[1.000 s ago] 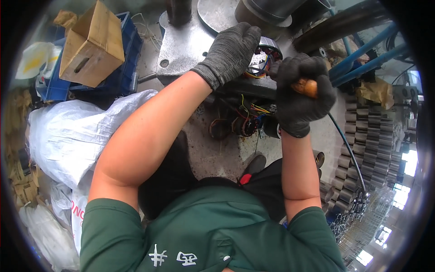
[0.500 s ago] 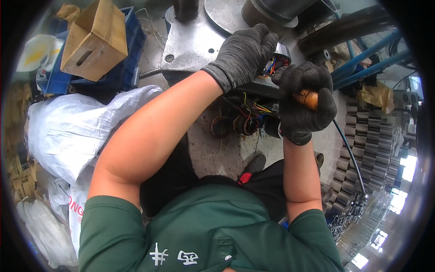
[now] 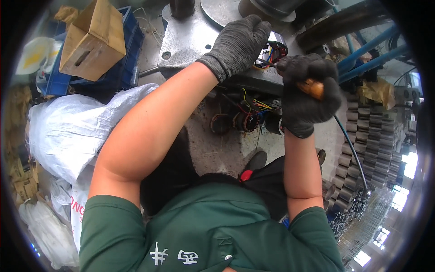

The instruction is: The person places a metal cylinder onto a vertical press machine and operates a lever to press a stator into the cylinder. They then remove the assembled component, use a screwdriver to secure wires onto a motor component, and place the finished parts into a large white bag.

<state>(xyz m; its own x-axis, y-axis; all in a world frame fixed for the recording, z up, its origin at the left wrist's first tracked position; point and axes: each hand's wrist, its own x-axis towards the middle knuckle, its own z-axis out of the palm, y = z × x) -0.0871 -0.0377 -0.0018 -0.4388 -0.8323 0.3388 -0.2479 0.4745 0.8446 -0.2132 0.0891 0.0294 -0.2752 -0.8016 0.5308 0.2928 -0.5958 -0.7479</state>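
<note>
My left hand (image 3: 239, 45), in a dark grey knit glove, is curled over the near side of a motor stator (image 3: 278, 46) on the metal machine table. Coloured wires (image 3: 268, 59) show in the stator's opening; my glove hides the rest of it. To the right, my gloved right hand (image 3: 310, 102) is closed round the orange-brown handle of a hand tool (image 3: 314, 89). A thin dark shaft runs from that fist toward the wires. The tool's tip is too small to make out.
More stators (image 3: 244, 122) with loose wires lie below the metal table (image 3: 181, 45). At left are a cardboard box (image 3: 93, 45) on blue crates (image 3: 131, 45) and a white sack (image 3: 68, 131). Stacked metal cylinders (image 3: 362, 145) and blue bars (image 3: 371, 47) stand at right.
My left hand has moved slightly up and left, exposing more of the stator. My right hand, with the tool, has shifted a little to the right, and its shaft now shows.
</note>
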